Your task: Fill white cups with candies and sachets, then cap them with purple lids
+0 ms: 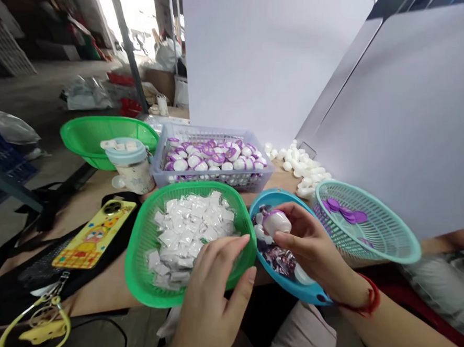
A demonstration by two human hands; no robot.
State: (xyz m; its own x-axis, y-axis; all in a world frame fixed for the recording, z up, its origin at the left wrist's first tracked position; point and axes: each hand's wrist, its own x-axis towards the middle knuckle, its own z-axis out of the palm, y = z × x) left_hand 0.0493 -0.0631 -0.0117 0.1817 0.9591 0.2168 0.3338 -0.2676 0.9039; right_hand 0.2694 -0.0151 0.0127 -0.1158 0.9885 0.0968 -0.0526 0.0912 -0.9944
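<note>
My right hand [309,237], with a red cord at the wrist, grips a white capsule with a purple rim [277,223] between thumb and fingers. It is over a blue basket [283,195] holding white pieces and shiny purple wrappers [280,260]. My left hand [222,279] is over the right front part of a green basket [133,253], fingers apart and nothing visible in them. Small white packets [195,217] fill much of that green basket. Behind it, a clear lilac crate [216,177] holds many white and purple capsules [211,154].
A teal basket [401,236] with purple lids [350,216] stands at the right, beside loose white pieces [304,164]. To the left are a phone in a yellow case [96,234], a lidded cup [131,166] and another green basket [109,123]. White panels [271,50] rise behind.
</note>
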